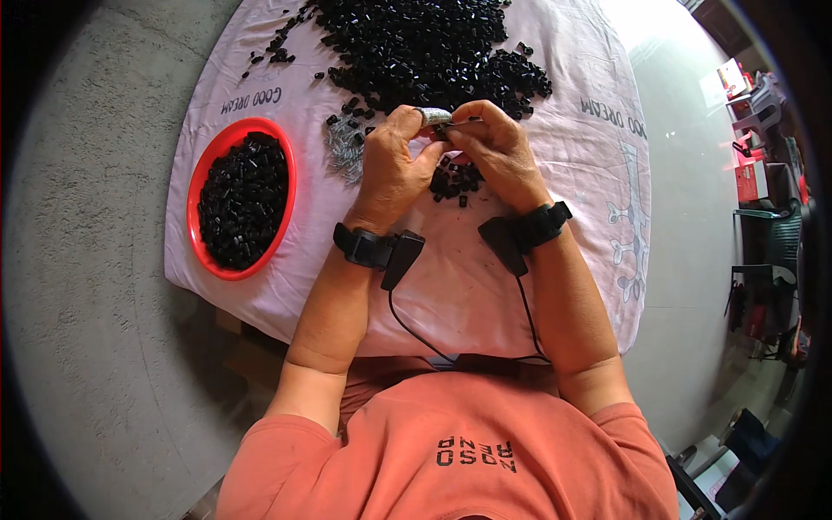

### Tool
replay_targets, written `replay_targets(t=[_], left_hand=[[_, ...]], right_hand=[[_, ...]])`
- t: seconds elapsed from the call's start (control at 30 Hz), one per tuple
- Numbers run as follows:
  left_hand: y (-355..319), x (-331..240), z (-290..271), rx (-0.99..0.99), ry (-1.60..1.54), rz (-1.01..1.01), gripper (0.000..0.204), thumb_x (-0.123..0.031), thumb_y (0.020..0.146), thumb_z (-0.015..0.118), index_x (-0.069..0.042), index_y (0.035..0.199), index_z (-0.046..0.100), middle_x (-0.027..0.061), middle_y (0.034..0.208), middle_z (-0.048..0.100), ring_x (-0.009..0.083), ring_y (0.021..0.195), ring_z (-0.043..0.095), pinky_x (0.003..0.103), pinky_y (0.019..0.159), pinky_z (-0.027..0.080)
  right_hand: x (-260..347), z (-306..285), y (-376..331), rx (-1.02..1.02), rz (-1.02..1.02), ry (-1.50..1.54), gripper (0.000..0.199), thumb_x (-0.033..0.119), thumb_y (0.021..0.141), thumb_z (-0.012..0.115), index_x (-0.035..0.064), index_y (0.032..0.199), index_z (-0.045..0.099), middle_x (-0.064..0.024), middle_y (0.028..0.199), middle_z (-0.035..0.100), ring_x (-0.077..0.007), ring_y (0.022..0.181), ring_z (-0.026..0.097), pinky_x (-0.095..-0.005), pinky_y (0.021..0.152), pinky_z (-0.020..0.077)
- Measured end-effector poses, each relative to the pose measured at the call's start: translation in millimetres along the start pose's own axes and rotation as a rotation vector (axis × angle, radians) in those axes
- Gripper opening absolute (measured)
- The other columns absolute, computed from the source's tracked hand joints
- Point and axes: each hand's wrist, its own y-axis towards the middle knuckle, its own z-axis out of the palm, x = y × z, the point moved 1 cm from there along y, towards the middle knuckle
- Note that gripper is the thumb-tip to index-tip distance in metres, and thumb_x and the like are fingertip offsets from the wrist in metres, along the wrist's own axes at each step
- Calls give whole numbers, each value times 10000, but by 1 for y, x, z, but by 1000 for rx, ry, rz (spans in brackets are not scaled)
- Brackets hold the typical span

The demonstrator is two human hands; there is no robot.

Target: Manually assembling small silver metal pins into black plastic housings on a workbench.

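My left hand (392,163) and my right hand (504,158) meet over the middle of the cloth, fingertips nearly touching. Between the left thumb and forefinger, which wears a pale wrap (433,115), a small black plastic piece (439,131) is pinched, partly covered by the fingers. The right thumb and forefinger are closed on a thin metal pin (468,120) that reaches toward the piece. Just below the hands lies a small group of black plastic pieces (457,178). Beside my left hand is a heap of thin silvery metal pins (343,149).
A large heap of black plastic pieces (416,48) covers the far part of the pale cloth (425,286). At the left stands a red oval basin (292,196) filled with similar pieces. Cabled black devices are strapped to both wrists. Chairs (780,234) stand far off at the right.
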Motion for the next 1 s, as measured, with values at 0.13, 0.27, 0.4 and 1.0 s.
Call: replay_targets(t=[0.13, 0.27, 0.4, 1.0], left_hand=[[1, -1, 1, 9, -23, 45, 301, 53, 781, 765, -19, 1067, 704, 90, 952, 698, 210, 875, 711, 330, 804, 571], [1, -1, 1, 22, -18, 44, 309, 65, 778, 753, -18, 1072, 704, 87, 948, 696, 207, 872, 707, 329, 810, 571], [-1, -3, -1, 23, -34, 19, 314, 66, 779, 751, -16, 1078, 703, 87, 944, 696, 204, 870, 706, 325, 810, 572], [-2, -4, -6, 24, -64, -4, 206, -12, 829, 743, 3, 1032, 713, 147, 909, 714, 272, 777, 727, 353, 692, 573]], right_hand=[[-2, 0, 1, -18, 0, -8, 212, 24, 953, 700, 16, 1132, 586, -67, 987, 737, -80, 868, 695, -218, 700, 574], [-5, -1, 1, -24, -23, 7, 226, 17, 936, 717, 13, 1118, 583, -65, 954, 741, -75, 837, 688, -218, 691, 564], [-4, 0, 1, -17, -18, 23, 239, 15, 926, 727, 14, 1118, 585, -59, 950, 742, -71, 835, 685, -216, 699, 557], [0, 2, -2, -16, -32, -65, 176, 65, 999, 645, 18, 1162, 596, -78, 988, 756, -113, 884, 730, -225, 695, 576]])
